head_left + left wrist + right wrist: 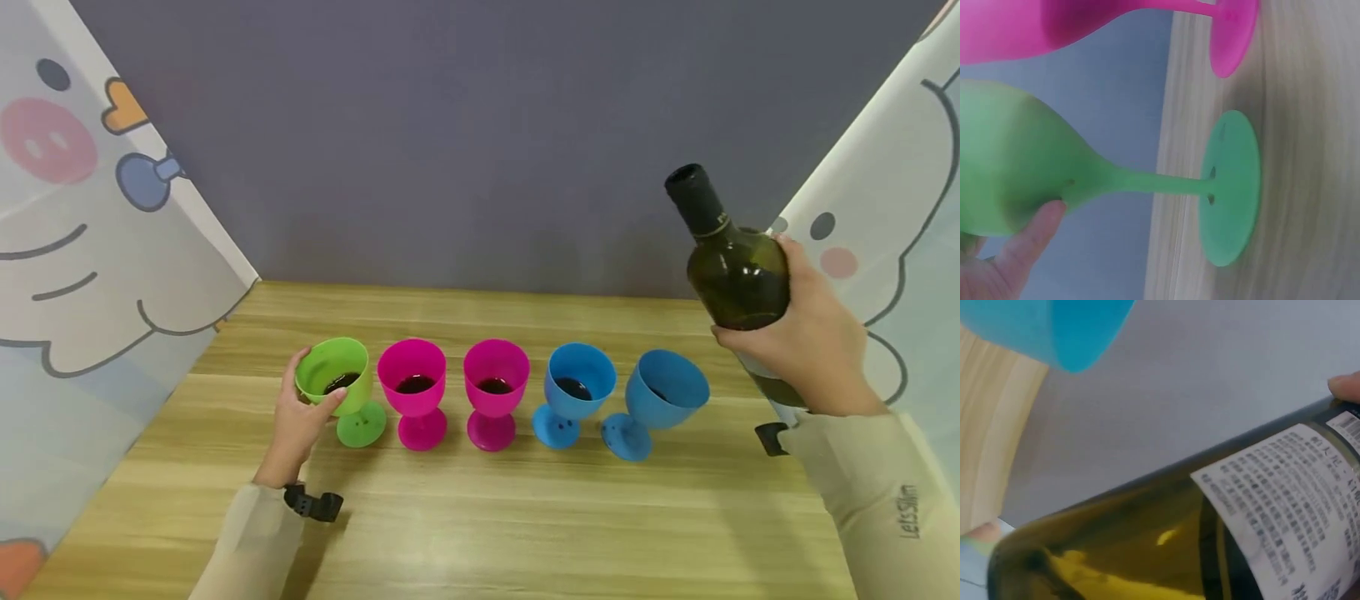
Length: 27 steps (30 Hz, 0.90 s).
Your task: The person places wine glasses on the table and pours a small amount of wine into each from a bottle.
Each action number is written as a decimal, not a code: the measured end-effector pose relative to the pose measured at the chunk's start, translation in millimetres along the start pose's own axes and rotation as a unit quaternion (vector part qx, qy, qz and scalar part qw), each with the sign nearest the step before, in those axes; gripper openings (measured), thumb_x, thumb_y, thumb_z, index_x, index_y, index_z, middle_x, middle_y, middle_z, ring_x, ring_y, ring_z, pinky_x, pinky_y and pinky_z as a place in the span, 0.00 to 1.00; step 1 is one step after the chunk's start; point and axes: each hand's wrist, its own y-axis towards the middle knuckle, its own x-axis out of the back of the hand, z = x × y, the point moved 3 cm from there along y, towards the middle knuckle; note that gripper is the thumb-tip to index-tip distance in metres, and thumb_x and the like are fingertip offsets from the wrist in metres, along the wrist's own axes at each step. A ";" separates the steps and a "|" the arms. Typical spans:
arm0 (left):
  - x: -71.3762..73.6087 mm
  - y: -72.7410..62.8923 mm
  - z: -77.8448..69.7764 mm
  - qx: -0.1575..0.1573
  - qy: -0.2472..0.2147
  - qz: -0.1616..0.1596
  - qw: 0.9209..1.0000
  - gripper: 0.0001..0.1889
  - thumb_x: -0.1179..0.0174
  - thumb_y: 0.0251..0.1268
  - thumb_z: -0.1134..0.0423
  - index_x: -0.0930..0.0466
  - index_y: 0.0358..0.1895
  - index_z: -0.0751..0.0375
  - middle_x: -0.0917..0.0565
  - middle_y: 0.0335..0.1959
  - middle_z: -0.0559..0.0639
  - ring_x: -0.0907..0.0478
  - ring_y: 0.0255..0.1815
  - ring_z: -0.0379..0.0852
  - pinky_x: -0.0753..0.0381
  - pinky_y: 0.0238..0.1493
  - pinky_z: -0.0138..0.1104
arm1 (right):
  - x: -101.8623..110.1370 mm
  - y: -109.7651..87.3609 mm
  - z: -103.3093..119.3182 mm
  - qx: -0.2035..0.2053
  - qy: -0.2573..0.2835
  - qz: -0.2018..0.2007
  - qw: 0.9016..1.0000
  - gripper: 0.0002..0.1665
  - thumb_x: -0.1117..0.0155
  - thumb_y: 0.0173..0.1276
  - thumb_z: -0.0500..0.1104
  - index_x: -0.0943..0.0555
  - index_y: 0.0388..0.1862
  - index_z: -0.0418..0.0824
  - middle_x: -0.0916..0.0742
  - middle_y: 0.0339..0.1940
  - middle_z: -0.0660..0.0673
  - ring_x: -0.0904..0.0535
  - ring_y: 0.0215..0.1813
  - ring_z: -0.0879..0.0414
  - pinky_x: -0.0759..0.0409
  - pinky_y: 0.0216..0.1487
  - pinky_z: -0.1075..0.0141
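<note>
In the head view my left hand [298,417] curls round the bowl of a green goblet [362,423], thumb on its near side. Its foot [1230,187] rests on the wooden table in the left wrist view. Dark liquid [342,382] lies in the bowl. My right hand [813,337] grips a dark green wine bottle [738,275], raised at the right with its open neck tilted up and left. A white printed label [1291,506] shows on the bottle in the right wrist view. Nearest to the bottle is the rightmost blue goblet [678,387], with some dark liquid inside.
Two pink goblets [422,429] [491,429] and another blue goblet [557,425] stand in the row between, each with dark liquid. They stand on a wooden table [480,517]. A grey wall [450,150] rises behind, with cartoon-printed panels [90,275] at both sides.
</note>
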 end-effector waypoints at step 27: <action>-0.7 -1.4 -1.4 -0.024 -0.005 0.000 1.000 0.44 0.41 0.58 0.73 0.56 0.76 0.56 0.44 0.64 0.72 0.35 0.54 0.61 0.16 0.28 0.33 | -95.5 -86.9 -99.2 -0.081 0.368 -0.360 0.853 0.65 0.23 0.26 0.31 0.42 0.69 0.31 0.25 0.64 0.47 0.32 0.63 0.53 0.39 0.68 0.66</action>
